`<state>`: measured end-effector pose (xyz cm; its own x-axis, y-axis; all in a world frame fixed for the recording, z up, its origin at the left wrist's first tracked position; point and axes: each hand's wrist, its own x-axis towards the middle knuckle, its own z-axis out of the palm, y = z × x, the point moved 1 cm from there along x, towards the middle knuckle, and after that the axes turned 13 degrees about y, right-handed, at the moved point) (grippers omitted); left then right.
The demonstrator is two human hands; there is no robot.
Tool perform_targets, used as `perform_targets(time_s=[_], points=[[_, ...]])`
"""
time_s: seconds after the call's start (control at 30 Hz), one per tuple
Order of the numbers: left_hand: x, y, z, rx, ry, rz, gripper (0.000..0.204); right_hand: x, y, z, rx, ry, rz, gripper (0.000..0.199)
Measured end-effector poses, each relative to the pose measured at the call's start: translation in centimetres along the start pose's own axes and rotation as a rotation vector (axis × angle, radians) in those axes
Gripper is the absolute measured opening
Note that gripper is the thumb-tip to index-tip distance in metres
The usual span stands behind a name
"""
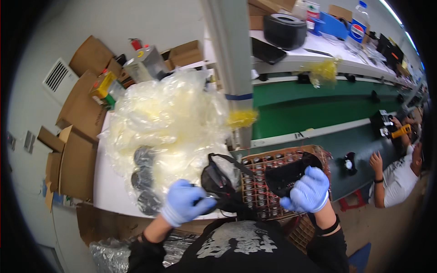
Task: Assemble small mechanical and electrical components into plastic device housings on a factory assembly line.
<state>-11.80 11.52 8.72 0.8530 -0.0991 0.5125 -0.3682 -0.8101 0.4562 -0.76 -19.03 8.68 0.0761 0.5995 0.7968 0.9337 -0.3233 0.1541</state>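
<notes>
Both hands are wearing blue gloves and working close to the chest, just above the near edge of the table (107, 191). The left hand (184, 202) is curling shut around the lower end of a black part (218, 182) with a thin loop arching over its top. The right hand (309, 190) is clamping a black shell (287, 175), dark and hollow, with its fingers wrapped over the right rim. The two hands are sitting apart, each gripping its own piece, with the part and the shell almost meeting between them. Both pieces are hanging over a brown tray (291, 152) of small round components in rows. To the left, clear bags (168, 118) are piling up on the table, with black discs (143, 177) showing through the plastic. A green belt (314, 107) is running past on the right, where another person (400, 175) is sitting with a hand resting on it. Cardboard boxes (77, 159) are standing along the left wall.
</notes>
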Motion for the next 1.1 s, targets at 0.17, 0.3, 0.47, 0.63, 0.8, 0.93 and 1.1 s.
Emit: perform_targets(time_s=[0.17, 0.3, 0.47, 0.63, 0.8, 0.93, 1.1], points=[[-0.8, 0.1, 4.2, -0.006, 0.025, 0.092, 0.035, -1.0, -3.7, 1.4, -0.036, 0.252, -0.196, 0.048], [-0.8, -0.3, 4.6, 0.043, 0.065, 0.153, 0.026, -0.4, -4.9, 2.1, 0.038, 0.304, -0.289, 0.044], [1.1, 0.4, 4.8, 0.293, 0.065, 0.332, 0.055, 2.1, -5.7, -0.1, 0.426, 0.178, -0.054, 0.053], [2.8, 2.0, 5.4, 0.260, 0.185, 0.593, 0.055, 2.9, -6.6, -0.5, 1.016, 0.337, 0.350, 0.049], [2.3, 2.5, 4.7, 0.197, 0.218, 0.659, 0.048, 4.1, -7.1, 0.0, 1.402, 0.346, 0.803, 0.052], [1.5, 2.9, 5.2, 0.233, 0.090, 0.716, 0.045, 1.7, -7.0, 0.0, 1.002, 0.011, 0.952, 0.051], [-0.8, 3.3, 7.4, 0.085, 0.009, 0.558, 0.026, -0.9, -7.0, 1.9, 0.459, -0.009, 1.048, 0.031]])
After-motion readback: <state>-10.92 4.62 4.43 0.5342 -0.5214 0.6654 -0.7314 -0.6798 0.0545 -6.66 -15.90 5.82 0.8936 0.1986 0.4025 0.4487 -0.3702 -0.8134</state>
